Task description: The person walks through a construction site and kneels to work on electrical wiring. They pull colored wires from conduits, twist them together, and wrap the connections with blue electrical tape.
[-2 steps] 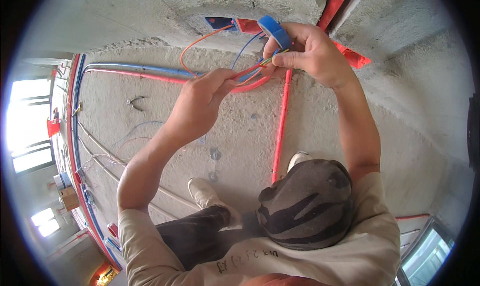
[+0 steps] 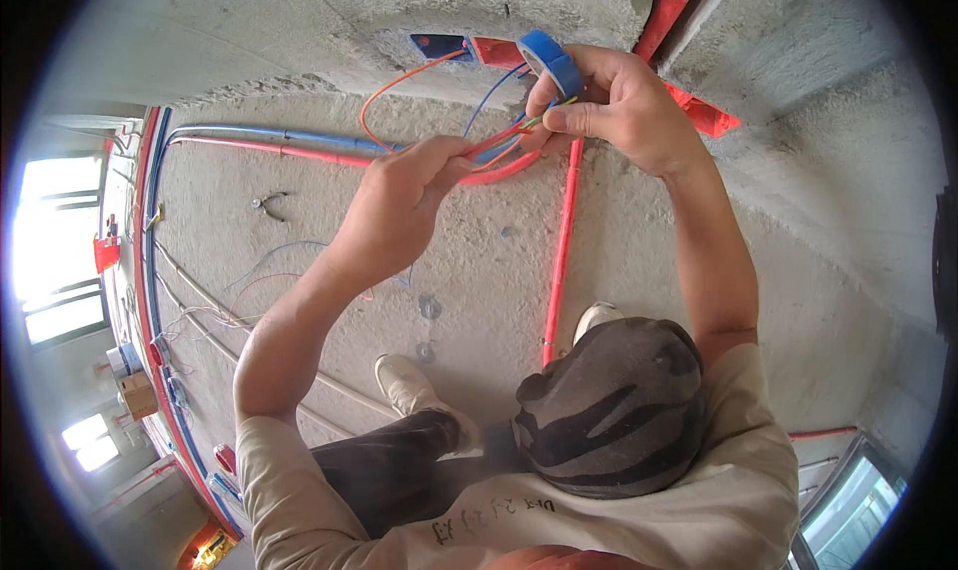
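Walls: bare grey concrete (image 2: 798, 131), rough.
Floor: raw concrete (image 2: 479, 271), crossed by red conduit (image 2: 559, 251) and blue conduit (image 2: 279, 134).
Windows: bright openings (image 2: 55, 231) at left, glaring daylight.
Extras: cardboard box (image 2: 138, 394) by the wall.

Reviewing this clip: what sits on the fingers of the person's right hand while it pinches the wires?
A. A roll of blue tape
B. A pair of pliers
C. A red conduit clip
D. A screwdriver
A: a roll of blue tape rides on the fingers of the right hand, which pinches the coloured wires; the pliers lie apart on the concrete.
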Demonstrator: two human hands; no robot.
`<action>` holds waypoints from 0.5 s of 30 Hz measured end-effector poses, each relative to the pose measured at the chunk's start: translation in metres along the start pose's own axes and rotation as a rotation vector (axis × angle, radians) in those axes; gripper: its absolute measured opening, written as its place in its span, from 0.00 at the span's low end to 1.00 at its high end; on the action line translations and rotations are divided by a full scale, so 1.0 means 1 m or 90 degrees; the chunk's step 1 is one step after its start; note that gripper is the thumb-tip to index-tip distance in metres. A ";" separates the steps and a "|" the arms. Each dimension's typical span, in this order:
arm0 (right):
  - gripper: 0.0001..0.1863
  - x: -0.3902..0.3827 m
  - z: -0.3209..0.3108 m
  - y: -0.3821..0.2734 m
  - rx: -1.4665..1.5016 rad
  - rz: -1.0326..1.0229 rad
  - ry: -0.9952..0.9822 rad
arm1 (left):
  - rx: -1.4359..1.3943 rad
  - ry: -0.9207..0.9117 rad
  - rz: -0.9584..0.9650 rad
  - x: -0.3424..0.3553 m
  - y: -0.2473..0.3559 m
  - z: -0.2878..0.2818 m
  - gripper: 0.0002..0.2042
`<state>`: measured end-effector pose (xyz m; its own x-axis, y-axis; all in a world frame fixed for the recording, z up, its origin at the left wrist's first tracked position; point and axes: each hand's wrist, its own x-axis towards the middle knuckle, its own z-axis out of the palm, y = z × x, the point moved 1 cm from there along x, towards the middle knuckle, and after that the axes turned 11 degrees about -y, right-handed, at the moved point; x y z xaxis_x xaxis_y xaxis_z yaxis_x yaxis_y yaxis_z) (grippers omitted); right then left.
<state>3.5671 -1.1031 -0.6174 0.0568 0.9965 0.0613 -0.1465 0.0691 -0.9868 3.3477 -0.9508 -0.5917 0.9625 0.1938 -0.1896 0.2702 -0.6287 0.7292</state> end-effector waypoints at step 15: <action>0.12 0.004 0.025 0.017 0.056 -0.113 0.264 | -0.049 0.033 0.000 -0.001 0.002 -0.001 0.12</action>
<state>3.5398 -1.0971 -0.6299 0.4771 0.8667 0.1457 -0.1803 0.2588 -0.9490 3.3474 -0.9514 -0.5896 0.9594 0.2345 -0.1566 0.2660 -0.5688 0.7783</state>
